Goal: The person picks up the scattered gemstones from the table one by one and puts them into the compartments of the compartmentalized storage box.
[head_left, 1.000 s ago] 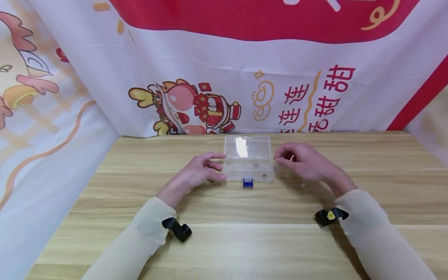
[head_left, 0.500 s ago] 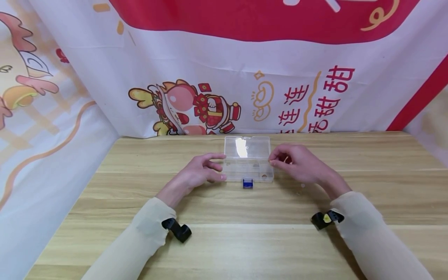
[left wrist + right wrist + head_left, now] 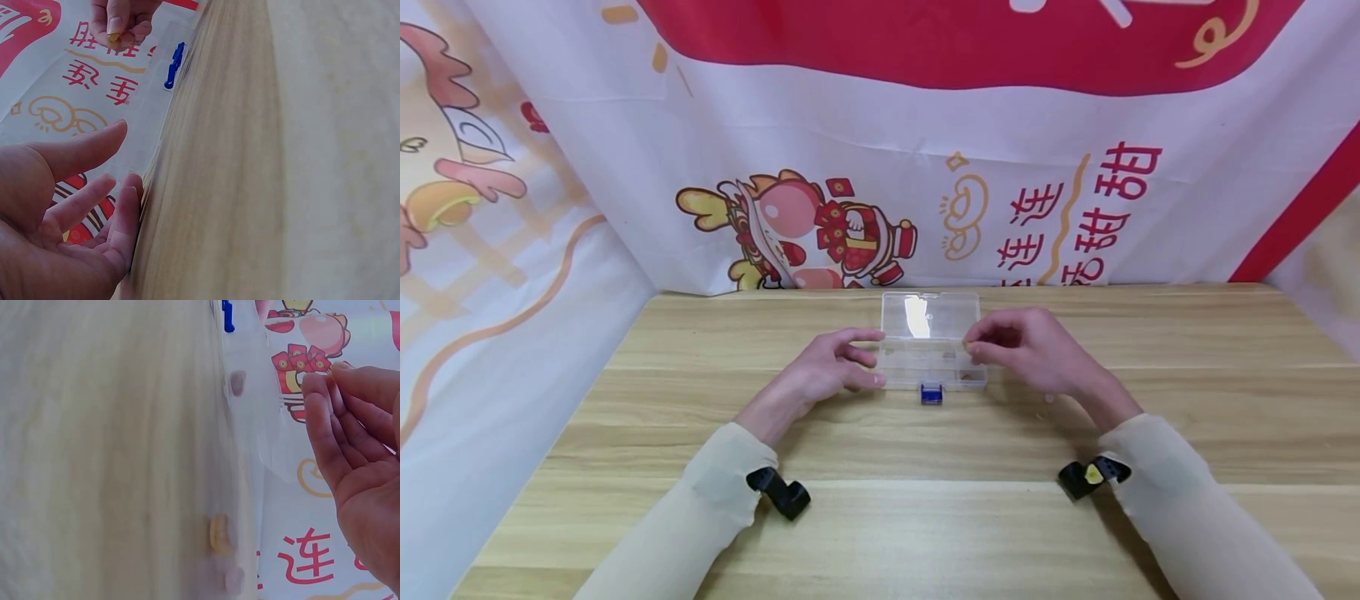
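A clear plastic compartment box (image 3: 917, 357) lies on the table with its lid (image 3: 951, 315) raised at the back and a blue latch (image 3: 932, 393) at the front. My left hand (image 3: 823, 368) rests its fairly straight fingers and thumb along the box's left side. Over the right part of the box, my right hand (image 3: 1037, 350) pinches a small yellow piece (image 3: 113, 37) between thumb and fingertips. Its exact kind is too small to tell. A dark small piece (image 3: 237, 382) sits in the front right compartment.
Right of the box, a yellowish piece (image 3: 220, 535) and a pale pink piece (image 3: 234, 580) lie on the wooden table (image 3: 880, 517). A printed cloth (image 3: 865, 117) hangs behind the table's back edge. More cloth (image 3: 512, 333) hangs at the left.
My right hand has moved left, from beside the box to above its right compartments, with the small piece still pinched. The left hand and the box have stayed put.
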The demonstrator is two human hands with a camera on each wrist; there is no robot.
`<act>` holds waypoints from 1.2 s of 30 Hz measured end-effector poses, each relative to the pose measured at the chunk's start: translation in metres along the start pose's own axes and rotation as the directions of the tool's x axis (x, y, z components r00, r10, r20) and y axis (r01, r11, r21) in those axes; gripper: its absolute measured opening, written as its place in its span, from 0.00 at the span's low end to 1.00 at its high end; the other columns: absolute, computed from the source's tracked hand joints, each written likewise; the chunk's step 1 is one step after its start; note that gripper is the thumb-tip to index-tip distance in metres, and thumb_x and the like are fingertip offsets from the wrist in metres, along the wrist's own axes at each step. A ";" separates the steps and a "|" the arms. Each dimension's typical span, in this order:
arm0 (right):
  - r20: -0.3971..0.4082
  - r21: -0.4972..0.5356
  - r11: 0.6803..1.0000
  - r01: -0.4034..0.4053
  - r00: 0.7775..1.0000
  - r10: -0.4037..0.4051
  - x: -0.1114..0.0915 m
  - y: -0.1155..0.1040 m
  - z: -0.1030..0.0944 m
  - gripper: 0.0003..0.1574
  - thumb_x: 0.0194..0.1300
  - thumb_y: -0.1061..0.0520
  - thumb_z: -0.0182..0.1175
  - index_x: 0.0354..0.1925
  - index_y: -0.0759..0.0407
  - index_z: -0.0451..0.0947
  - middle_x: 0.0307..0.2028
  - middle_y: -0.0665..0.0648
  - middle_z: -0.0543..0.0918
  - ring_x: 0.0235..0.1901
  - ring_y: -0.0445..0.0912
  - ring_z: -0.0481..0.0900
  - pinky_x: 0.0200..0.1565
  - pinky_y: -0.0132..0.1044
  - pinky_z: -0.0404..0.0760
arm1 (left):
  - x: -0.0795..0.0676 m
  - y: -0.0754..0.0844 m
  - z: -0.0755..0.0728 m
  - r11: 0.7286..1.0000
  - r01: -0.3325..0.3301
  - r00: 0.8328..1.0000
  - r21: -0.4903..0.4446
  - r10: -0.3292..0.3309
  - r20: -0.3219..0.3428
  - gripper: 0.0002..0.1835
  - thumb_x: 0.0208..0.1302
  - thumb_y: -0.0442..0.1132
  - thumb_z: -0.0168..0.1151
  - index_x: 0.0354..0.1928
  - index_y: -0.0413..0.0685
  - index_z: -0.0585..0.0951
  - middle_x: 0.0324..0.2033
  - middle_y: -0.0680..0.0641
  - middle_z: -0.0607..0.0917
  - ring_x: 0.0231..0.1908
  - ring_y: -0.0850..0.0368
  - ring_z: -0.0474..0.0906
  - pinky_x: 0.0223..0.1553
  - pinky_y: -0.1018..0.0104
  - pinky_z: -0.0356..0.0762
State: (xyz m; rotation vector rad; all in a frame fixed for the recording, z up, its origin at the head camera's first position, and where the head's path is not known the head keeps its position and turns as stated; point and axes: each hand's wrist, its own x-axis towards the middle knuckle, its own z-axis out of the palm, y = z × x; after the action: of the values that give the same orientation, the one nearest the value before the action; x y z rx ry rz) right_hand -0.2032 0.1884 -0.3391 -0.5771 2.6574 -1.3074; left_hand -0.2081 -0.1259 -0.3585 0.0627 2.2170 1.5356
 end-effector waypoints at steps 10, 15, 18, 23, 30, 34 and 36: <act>0.022 0.060 0.997 -0.046 0.999 0.045 0.001 -0.006 0.007 0.10 0.73 0.55 0.69 0.47 0.58 0.89 0.40 0.54 0.91 0.40 0.51 0.86 0.42 0.35 0.84 | -0.002 0.002 0.001 1.000 0.005 1.000 0.011 -0.005 0.003 0.37 0.61 0.35 0.78 0.72 0.63 0.78 0.57 0.43 0.82 0.49 0.51 0.82 0.49 0.64 0.82; 0.028 0.032 0.997 -0.072 0.997 0.071 0.001 -0.008 0.009 0.09 0.73 0.54 0.69 0.46 0.55 0.90 0.39 0.53 0.92 0.40 0.50 0.85 0.41 0.35 0.82 | -0.002 0.002 0.001 1.000 0.007 1.000 0.013 -0.007 0.004 0.37 0.61 0.35 0.78 0.72 0.63 0.78 0.57 0.43 0.82 0.49 0.51 0.82 0.50 0.64 0.82; 0.025 0.011 0.996 -0.083 0.996 0.083 0.002 -0.009 0.010 0.08 0.72 0.54 0.69 0.46 0.54 0.91 0.39 0.52 0.92 0.39 0.50 0.84 0.41 0.36 0.82 | -0.002 0.002 0.000 1.000 0.009 1.000 0.013 -0.009 0.003 0.37 0.61 0.35 0.78 0.72 0.63 0.78 0.57 0.43 0.83 0.49 0.51 0.82 0.50 0.64 0.82; 0.028 -0.020 0.995 -0.102 0.994 0.103 0.004 -0.011 0.012 0.07 0.72 0.55 0.69 0.45 0.53 0.91 0.39 0.52 0.91 0.39 0.50 0.83 0.41 0.37 0.81 | -0.003 0.002 -0.001 1.000 0.009 1.000 0.017 -0.009 0.000 0.37 0.61 0.36 0.78 0.71 0.64 0.78 0.58 0.43 0.83 0.50 0.51 0.82 0.51 0.63 0.81; 0.036 -0.065 0.994 -0.090 0.995 0.093 0.004 -0.011 0.015 0.05 0.71 0.57 0.70 0.44 0.52 0.91 0.38 0.53 0.90 0.38 0.49 0.79 0.38 0.35 0.79 | -0.002 0.002 -0.001 1.000 0.009 1.000 0.021 -0.009 0.001 0.37 0.61 0.37 0.78 0.72 0.64 0.78 0.58 0.43 0.82 0.50 0.50 0.82 0.51 0.63 0.81; 0.041 -0.082 0.995 -0.065 0.997 0.068 0.004 -0.011 0.016 0.04 0.70 0.57 0.71 0.43 0.53 0.92 0.36 0.52 0.90 0.37 0.48 0.79 0.36 0.34 0.78 | -0.002 0.002 -0.001 1.000 0.009 1.000 0.020 -0.009 0.001 0.36 0.62 0.37 0.78 0.71 0.64 0.78 0.58 0.43 0.82 0.51 0.50 0.81 0.51 0.63 0.81; 0.044 -0.090 0.994 -0.064 0.997 0.068 0.005 -0.012 0.016 0.04 0.70 0.57 0.71 0.43 0.54 0.92 0.36 0.52 0.89 0.36 0.48 0.79 0.36 0.34 0.79 | -0.001 0.002 -0.001 1.000 0.009 1.000 0.017 -0.009 0.003 0.36 0.62 0.37 0.78 0.71 0.65 0.78 0.58 0.44 0.82 0.51 0.50 0.81 0.51 0.63 0.82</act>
State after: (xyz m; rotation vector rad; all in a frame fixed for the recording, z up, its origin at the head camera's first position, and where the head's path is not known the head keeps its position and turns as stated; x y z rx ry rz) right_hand -0.1999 0.1686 -0.3395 -0.5192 2.6823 -1.1496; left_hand -0.2076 -0.1265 -0.3564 0.0600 2.2252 1.5114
